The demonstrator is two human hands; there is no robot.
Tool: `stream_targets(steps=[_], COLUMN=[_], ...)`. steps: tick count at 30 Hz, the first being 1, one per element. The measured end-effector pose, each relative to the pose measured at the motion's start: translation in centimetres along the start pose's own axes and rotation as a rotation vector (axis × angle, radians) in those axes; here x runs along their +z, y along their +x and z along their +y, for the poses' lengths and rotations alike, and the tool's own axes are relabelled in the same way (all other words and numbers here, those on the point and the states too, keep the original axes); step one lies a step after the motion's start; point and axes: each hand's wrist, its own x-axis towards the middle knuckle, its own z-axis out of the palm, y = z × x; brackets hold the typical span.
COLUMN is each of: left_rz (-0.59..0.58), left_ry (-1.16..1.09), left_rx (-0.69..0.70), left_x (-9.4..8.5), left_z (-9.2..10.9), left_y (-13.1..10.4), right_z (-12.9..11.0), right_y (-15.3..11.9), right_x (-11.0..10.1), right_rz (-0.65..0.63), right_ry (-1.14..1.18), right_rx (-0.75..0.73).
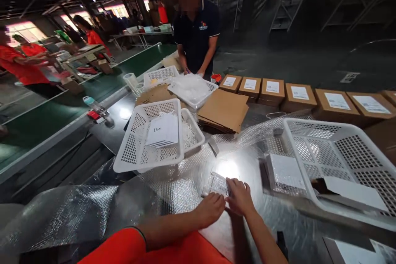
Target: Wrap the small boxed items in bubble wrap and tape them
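Note:
A small item wrapped in clear bubble wrap [217,183] lies on the shiny metal table [198,165]. My left hand [210,209] presses on its near edge with the fingers curled together. At its right side my right hand [240,196] grips it, fingers bent over the edge. What is inside the wrap cannot be made out. A bubble wrap sheet [176,192] spreads over the table left of and behind the item.
White baskets [128,144] stand at left, one holding white Dior cards [163,130]. Cardboard sheets [223,111] lie behind. A large basket [343,132] with a white box [355,192] is at right, labelled cartons [300,95] beyond. A person [198,29] stands opposite.

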Motion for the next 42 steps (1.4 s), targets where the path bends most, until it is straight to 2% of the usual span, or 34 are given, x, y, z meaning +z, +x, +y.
stream_targets(steps=[3,8,11,13,17,20,24,26,29,33,35,38,42], left_rz=[0.052,0.024,-0.018,-0.025,0.014,0.018,-0.028,-0.057,-0.084,-0.047,-0.009,0.050,0.038], left_ry=[0.065,0.027,-0.026,-0.075,-0.141,-0.138,-0.103,-0.094,-0.095,-0.104,-0.119,-0.117,-0.020], left_rx=[-0.001,-0.014,-0.032,-0.043,-0.058,-0.031,0.003,-0.006,-0.057,-0.100,-0.112,-0.093,-0.029], left_x=[0.5,1.1,0.9,0.6,0.0,-0.1,-0.2,-0.2,-0.3,-0.1,0.1,0.4,0.5], left_z=[0.1,0.2,0.2,0.1,0.1,0.0,0.0,0.1,0.5,1.2,1.2,0.8,-0.3], left_y=[-0.4,-1.3,-1.7,-1.7,-1.9,-2.2,-2.5,-2.5,-2.4,-2.1,-1.8,-1.4,-0.7], right_z=[0.5,2.9,4.0,4.4,4.2,3.8,3.7,3.9,4.4,4.4,4.0,3.3,3.0], right_y=[-0.6,-4.3,-6.3,-6.8,-5.9,-4.6,-2.6,-2.0,-2.4,-3.9,-4.1,-3.8,-3.7], right_x=[-0.1,0.0,0.8,1.3,1.4,0.6,-0.8,-1.1,-0.9,-0.4,-0.4,-0.5,-0.7], right_rz=[0.020,0.201,0.161,0.152,0.140,0.145,0.310,0.349,0.290,0.039,-0.041,-0.087,-0.128], right_ry=[0.022,-0.076,-0.180,-0.202,-0.150,0.001,0.261,0.313,0.379,0.320,0.261,0.204,0.179], right_rx=[-0.035,-0.126,-0.205,-0.197,-0.224,-0.236,0.005,0.065,-0.063,-0.336,-0.362,-0.374,-0.410])
